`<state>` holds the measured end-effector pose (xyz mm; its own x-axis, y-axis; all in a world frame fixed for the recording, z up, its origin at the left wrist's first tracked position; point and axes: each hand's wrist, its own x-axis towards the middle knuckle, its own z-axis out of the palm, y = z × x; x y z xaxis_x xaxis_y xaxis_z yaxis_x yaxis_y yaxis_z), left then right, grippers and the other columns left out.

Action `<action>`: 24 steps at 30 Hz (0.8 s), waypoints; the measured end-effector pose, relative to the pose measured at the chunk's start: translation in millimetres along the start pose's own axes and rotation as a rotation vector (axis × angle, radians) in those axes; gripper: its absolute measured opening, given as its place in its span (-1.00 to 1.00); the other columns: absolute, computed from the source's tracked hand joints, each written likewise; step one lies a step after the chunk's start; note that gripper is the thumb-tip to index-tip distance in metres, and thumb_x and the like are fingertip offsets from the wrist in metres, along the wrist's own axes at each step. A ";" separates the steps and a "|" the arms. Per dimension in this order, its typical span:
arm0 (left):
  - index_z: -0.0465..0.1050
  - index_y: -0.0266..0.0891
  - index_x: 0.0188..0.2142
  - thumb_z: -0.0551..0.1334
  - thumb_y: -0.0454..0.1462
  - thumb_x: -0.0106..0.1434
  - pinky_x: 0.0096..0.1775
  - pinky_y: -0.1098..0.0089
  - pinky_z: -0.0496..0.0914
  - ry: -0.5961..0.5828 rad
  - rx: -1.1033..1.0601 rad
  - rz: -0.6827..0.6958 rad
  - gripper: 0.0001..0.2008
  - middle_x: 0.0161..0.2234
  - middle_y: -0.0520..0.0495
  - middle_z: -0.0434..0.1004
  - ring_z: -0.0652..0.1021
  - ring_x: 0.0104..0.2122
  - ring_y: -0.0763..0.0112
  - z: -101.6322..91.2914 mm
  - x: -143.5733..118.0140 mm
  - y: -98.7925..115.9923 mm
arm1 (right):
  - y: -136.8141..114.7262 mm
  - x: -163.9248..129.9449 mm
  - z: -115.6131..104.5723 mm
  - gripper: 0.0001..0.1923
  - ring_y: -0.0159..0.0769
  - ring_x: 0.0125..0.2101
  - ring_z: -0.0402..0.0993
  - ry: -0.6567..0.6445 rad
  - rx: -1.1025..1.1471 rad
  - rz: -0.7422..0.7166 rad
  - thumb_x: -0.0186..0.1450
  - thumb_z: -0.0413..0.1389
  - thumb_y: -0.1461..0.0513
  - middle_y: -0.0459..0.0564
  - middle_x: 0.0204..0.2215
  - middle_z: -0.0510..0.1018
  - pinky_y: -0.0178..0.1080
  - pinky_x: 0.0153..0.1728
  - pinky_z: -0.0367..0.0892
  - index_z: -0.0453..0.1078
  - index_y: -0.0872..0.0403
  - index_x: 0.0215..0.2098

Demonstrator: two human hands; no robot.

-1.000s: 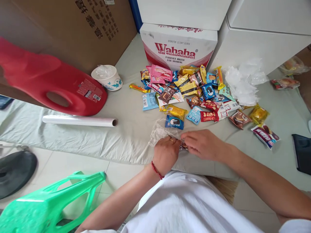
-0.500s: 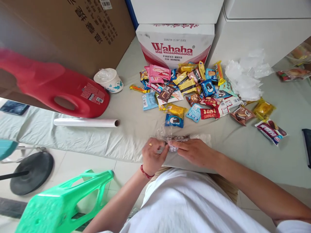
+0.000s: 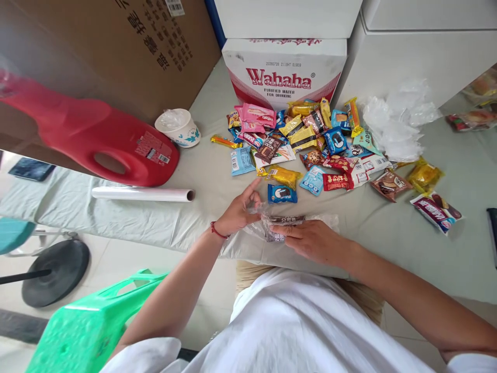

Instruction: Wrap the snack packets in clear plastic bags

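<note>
A clear plastic bag (image 3: 330, 221) lies near the table's front edge, with dark brown snack packets (image 3: 286, 220) inside it. My left hand (image 3: 239, 211) has the bag's left end between thumb and curled fingers, while its index finger stretches toward a yellow snack packet (image 3: 283, 176). From the right, my right hand (image 3: 316, 242) grips the bag, its fingers lying over the brown packets. Just beyond the bag is a blue cookie packet (image 3: 282, 194).
Behind lies a pile of mixed snacks (image 3: 303, 140) before a Wahaba carton (image 3: 285, 72). Crumpled clear bags (image 3: 398, 124) sit right of it. On the left are a red jug (image 3: 93, 140), a paper cup (image 3: 180, 129) and a white roll (image 3: 142, 194). A green stool (image 3: 73, 331) stands below.
My left hand has shifted left and slightly away from my body, drawing out the bag's left end; its index finger has straightened. My right hand stays on the bag.
</note>
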<state>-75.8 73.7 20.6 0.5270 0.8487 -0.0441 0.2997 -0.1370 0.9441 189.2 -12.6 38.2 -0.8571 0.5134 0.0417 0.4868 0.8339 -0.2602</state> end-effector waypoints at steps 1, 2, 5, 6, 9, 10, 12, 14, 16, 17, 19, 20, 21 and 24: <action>0.51 -0.11 0.15 0.38 -0.15 0.14 -0.08 0.23 0.42 -0.017 0.024 0.004 -0.45 -0.39 0.03 0.39 0.46 -0.29 0.33 -2.4 -0.7 1.1 | 0.4 0.7 -0.1 -0.72 -0.26 -0.12 0.61 -0.004 -0.002 0.007 0.37 0.06 0.40 -0.05 0.40 0.26 -0.19 -0.22 0.47 0.50 0.06 -0.04; 0.64 -0.13 -0.08 0.36 -0.12 0.18 -0.11 0.22 0.42 -0.026 0.049 0.017 -0.67 -0.45 0.02 0.34 0.43 -0.31 0.31 -5.1 -2.8 1.4 | 0.9 1.6 -0.3 -0.72 -0.25 -0.10 0.61 -0.006 -0.001 0.018 0.36 0.07 0.40 -0.05 0.40 0.27 -0.19 -0.20 0.48 0.50 0.06 -0.03; 0.53 -0.14 -0.59 0.27 -0.04 0.27 -0.05 0.13 0.42 -0.017 0.098 0.107 -0.63 -0.53 -0.08 0.31 0.44 -0.22 0.18 -14.7 -16.6 -1.6 | 2.3 3.9 -1.3 -0.68 -0.23 -0.11 0.62 0.010 0.028 0.063 0.32 0.08 0.40 -0.03 0.37 0.31 -0.16 -0.18 0.49 0.51 0.07 -0.01; 0.49 -0.13 -0.64 0.25 -0.05 0.29 -0.02 0.11 0.42 -0.014 0.123 0.132 -0.59 -0.51 -0.11 0.35 0.46 -0.19 0.16 -18.2 -22.9 -3.3 | 2.9 4.1 -1.8 -0.65 -0.22 -0.11 0.63 0.017 0.049 0.075 0.32 0.08 0.41 -0.02 0.36 0.33 -0.15 -0.17 0.49 0.51 0.06 0.01; 0.48 -0.12 -0.64 0.18 -0.20 0.30 0.04 0.07 0.38 -0.042 0.295 0.157 -0.63 -0.47 -0.12 0.44 0.49 -0.16 0.18 -26.5 -44.0 -7.2 | 4.4 3.0 -3.5 -0.49 -0.22 0.03 0.59 0.052 0.106 0.074 0.32 0.03 0.44 -0.01 0.34 0.37 -0.14 -0.11 0.49 0.41 0.07 0.20; 0.48 -0.12 -0.63 0.16 -0.24 0.29 0.05 0.07 0.37 -0.063 0.361 0.158 -0.64 -0.47 -0.11 0.45 0.49 -0.17 0.20 -27.7 -50.9 -7.7 | 4.7 2.2 -4.2 -0.43 -0.22 0.09 0.55 0.059 0.118 0.066 0.32 0.02 0.44 0.01 0.34 0.36 -0.14 -0.08 0.48 0.35 0.07 0.28; 0.48 -0.12 -0.61 0.13 -0.28 0.27 0.07 0.07 0.36 -0.088 0.443 0.155 -0.66 -0.45 -0.08 0.47 0.49 -0.19 0.23 -26.7 -62.6 -7.6 | 4.8 0.8 -5.8 -0.40 -0.22 0.17 0.49 0.052 0.130 0.052 0.36 0.00 0.41 0.04 0.35 0.34 -0.12 -0.01 0.45 0.26 0.07 0.36; 0.49 -0.15 -0.56 0.08 -0.25 0.33 0.04 0.09 0.38 0.029 0.461 0.103 -0.64 -0.41 -0.09 0.48 0.49 -0.20 0.24 -20.2 -69.4 -7.1 | 4.0 0.7 -7.3 -0.49 -0.21 0.19 0.47 0.030 0.132 0.040 0.44 0.00 0.33 0.06 0.37 0.31 -0.09 0.02 0.43 0.30 0.07 0.34; 0.53 -0.18 -0.37 0.06 -0.17 0.40 0.02 0.10 0.41 0.288 0.463 0.011 -0.67 -0.29 -0.13 0.51 0.49 -0.16 0.22 -8.5 -70.2 -7.0 | 2.8 2.0 -8.3 -0.57 -0.19 0.18 0.48 0.016 0.131 0.038 0.48 0.01 0.24 0.05 0.36 0.33 -0.08 0.01 0.43 0.37 0.08 0.29; 0.54 -0.20 -0.21 0.09 -0.12 0.40 0.04 0.07 0.41 0.410 0.471 -0.030 -0.70 -0.17 -0.18 0.52 0.50 -0.09 0.18 -1.5 -68.5 -6.9 | 2.1 3.0 -8.4 -0.59 -0.19 0.16 0.49 0.016 0.130 0.041 0.49 0.01 0.21 0.05 0.35 0.35 -0.08 0.00 0.43 0.39 0.07 0.27; 0.44 -0.24 0.10 0.23 -0.03 0.32 0.16 -0.05 0.35 0.502 0.518 -0.066 -0.54 0.13 -0.32 0.41 0.41 0.15 0.02 11.8 -62.6 -6.0 | 1.2 4.8 -8.5 -0.60 -0.19 0.14 0.51 0.019 0.128 0.045 0.50 0.02 0.20 0.03 0.32 0.39 -0.08 -0.02 0.43 0.41 0.05 0.25; 0.40 -0.22 0.16 0.31 -0.02 0.24 0.22 -0.14 0.27 0.457 0.560 -0.064 -0.43 0.25 -0.36 0.31 0.31 0.27 -0.09 16.8 -59.4 -4.7 | 1.0 5.3 -8.6 -0.61 -0.18 0.13 0.52 0.022 0.127 0.046 0.49 0.03 0.20 0.03 0.32 0.40 -0.08 -0.02 0.43 0.41 0.03 0.24; 0.43 -0.19 0.15 0.38 -0.03 0.17 0.26 -0.23 0.18 0.381 0.608 -0.063 -0.40 0.31 -0.34 0.24 0.19 0.35 -0.18 20.3 -56.8 -2.6 | 0.8 5.5 -8.8 -0.62 -0.17 0.11 0.52 0.026 0.126 0.049 0.49 0.03 0.20 0.02 0.31 0.41 -0.08 -0.02 0.43 0.42 0.02 0.24; 0.57 -0.16 -0.24 0.40 -0.19 0.10 0.26 -0.24 0.19 0.178 0.667 -0.091 -0.78 0.25 -0.24 0.37 0.19 0.35 -0.22 20.4 -55.8 8.6 | 0.9 3.7 -9.3 -0.63 -0.11 0.08 0.52 0.044 0.135 0.085 0.48 0.05 0.18 0.06 0.33 0.38 -0.04 -0.02 0.43 0.43 -0.02 0.22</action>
<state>-86.4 14.8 24.5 0.3555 0.9347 -0.0059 0.7910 -0.2975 0.5347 188.0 -8.0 47.0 -0.8040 0.5921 0.0552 0.5280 0.7536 -0.3915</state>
